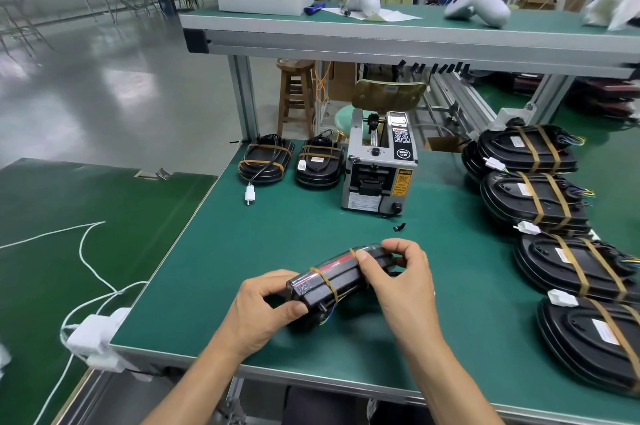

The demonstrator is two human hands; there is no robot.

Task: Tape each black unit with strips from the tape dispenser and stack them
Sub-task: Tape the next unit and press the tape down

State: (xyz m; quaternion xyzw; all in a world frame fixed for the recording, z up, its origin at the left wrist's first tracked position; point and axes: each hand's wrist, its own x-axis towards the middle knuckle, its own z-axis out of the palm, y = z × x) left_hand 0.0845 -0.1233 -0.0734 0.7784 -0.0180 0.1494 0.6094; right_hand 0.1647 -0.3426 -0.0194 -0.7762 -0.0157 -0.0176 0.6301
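Both hands hold one black unit (pixel 332 280) on its edge just above the green table (pixel 277 237), near the front. Two tan tape strips cross it. My left hand (pixel 263 306) grips its near left end. My right hand (pixel 398 272) grips the far right end, thumb pressing on the upper tape strip. The grey tape dispenser (pixel 379 168) stands behind, at mid table. Taped black units (pixel 533 196) lie in a row of stacks along the right side.
Two more black units (pixel 265 161) (pixel 318 164) lie at the back left, one trailing a white plug (pixel 249 196). A small black piece (pixel 399 227) lies before the dispenser. A shelf with white parts hangs above. White cables run over the left bench.
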